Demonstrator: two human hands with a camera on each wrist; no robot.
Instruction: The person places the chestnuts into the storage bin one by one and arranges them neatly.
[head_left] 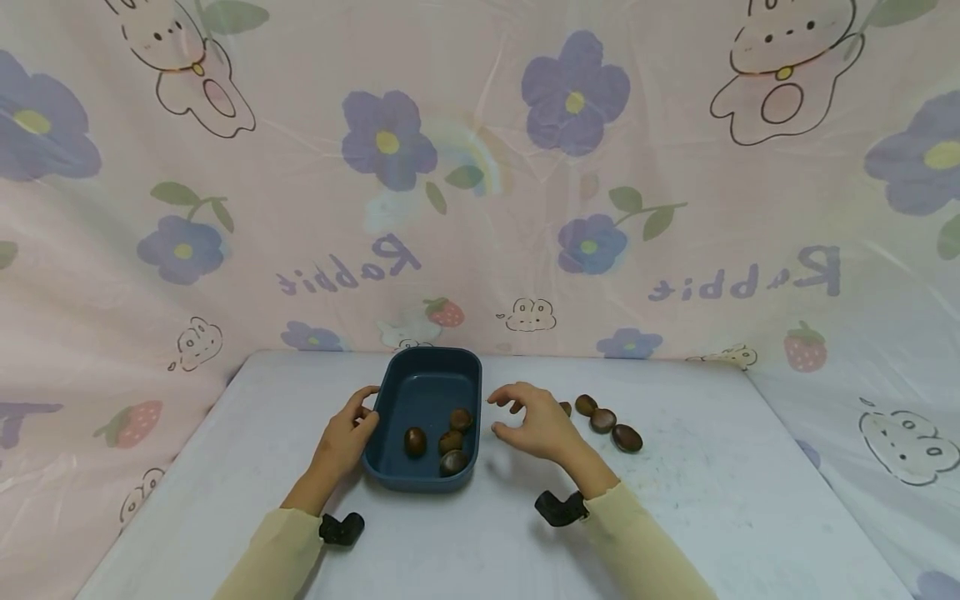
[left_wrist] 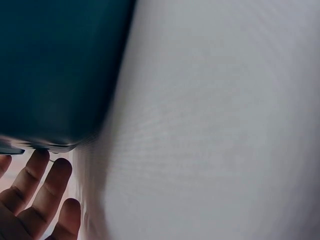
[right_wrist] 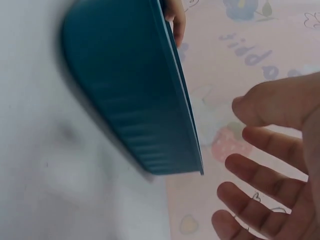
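A dark blue rectangular container (head_left: 427, 482) stands on the table with several glossy brown chestnuts (head_left: 415, 442) inside, mostly toward its near right corner. My left hand (head_left: 347, 433) is at the container's left side, thumb and forefinger touching the rim; in the left wrist view its fingers (left_wrist: 42, 192) are fairly straight at the outer wall. Just right of the container, my right hand (head_left: 536, 423) hovers with fingers spread and loosely bent, nothing between them. Beyond that hand lies a short row of chestnuts (head_left: 602, 420), one partly hidden behind the hand.
The white table (head_left: 712, 500) backs onto a hanging pink cloth (head_left: 480, 233) printed with rabbits, flowers and strawberries. Black wrist mounts (head_left: 561, 508) stick out at both cuffs, low over the tabletop.
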